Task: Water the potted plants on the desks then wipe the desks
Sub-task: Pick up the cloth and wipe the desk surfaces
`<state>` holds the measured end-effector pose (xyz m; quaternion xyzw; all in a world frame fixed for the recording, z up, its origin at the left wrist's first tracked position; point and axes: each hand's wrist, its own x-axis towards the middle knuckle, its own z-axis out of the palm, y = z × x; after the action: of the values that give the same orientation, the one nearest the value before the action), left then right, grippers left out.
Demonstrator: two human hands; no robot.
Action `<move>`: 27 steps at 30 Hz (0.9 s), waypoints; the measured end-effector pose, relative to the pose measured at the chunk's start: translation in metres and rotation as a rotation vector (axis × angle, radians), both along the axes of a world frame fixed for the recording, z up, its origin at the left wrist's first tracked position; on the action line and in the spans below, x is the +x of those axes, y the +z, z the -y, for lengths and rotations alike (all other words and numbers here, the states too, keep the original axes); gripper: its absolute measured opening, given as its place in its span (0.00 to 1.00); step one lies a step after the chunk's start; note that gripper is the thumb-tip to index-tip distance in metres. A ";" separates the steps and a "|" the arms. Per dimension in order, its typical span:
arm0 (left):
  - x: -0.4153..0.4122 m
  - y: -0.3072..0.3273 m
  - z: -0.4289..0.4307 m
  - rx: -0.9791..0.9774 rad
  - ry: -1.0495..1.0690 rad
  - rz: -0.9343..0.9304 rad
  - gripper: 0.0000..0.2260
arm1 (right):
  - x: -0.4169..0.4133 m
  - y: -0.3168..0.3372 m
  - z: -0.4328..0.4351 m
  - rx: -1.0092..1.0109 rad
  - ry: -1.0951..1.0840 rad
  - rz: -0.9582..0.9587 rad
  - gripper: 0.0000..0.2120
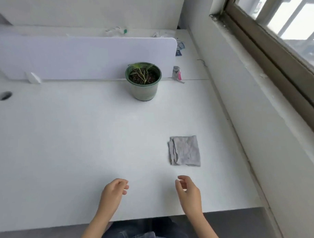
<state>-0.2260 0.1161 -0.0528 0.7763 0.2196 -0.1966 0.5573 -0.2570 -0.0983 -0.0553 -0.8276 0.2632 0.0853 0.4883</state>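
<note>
At the far left of the white desk (64,140) we saw one round cable hole (4,95), and behind it one pale divider panel (79,57) ran across the back edge. Our left hand (112,193) hovered over the near edge with fingers loosely curled and holding nothing. Further right, one green potted plant (143,80) stood upright just in front of the divider, its soil dark; we could not tell whether it was wet. We saw no watering can or bottle on this desk. Our right hand (189,192) was likewise empty, fingers half curled and apart, with the one folded grey cloth (185,151) lying flat just beyond it, well apart from the pot.

We judged the step in hand to be taking up the cloth to wipe. To do it well, we would pinch the whole folded stack so no layer trailed, then wipe in overlapping passes from the divider toward us, lifting or going round the pot, not shoving it.

By the window wall, one small pink-and-silver item (177,73) lay too blurred to name.
</note>
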 end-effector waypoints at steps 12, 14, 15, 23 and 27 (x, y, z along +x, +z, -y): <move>0.075 -0.028 -0.032 0.584 0.077 0.199 0.15 | 0.084 -0.030 0.012 -0.568 0.140 -0.011 0.21; 0.082 -0.040 -0.046 0.722 0.060 0.142 0.18 | 0.088 -0.044 0.010 -0.636 0.207 -0.039 0.22; 0.087 -0.044 -0.051 0.750 0.075 0.124 0.18 | 0.091 -0.049 0.009 -0.657 0.209 -0.058 0.21; 0.102 -0.062 -0.059 0.856 0.010 0.033 0.24 | 0.169 -0.060 0.003 -0.681 0.360 -0.086 0.31; 0.105 -0.069 -0.059 0.914 0.032 0.029 0.23 | 0.249 -0.054 0.002 -0.677 0.359 -0.015 0.23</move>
<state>-0.1206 0.1754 -0.1214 0.9417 0.2878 -0.0602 0.1634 -0.0079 -0.1003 -0.1096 -0.9744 0.1308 0.0839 0.1626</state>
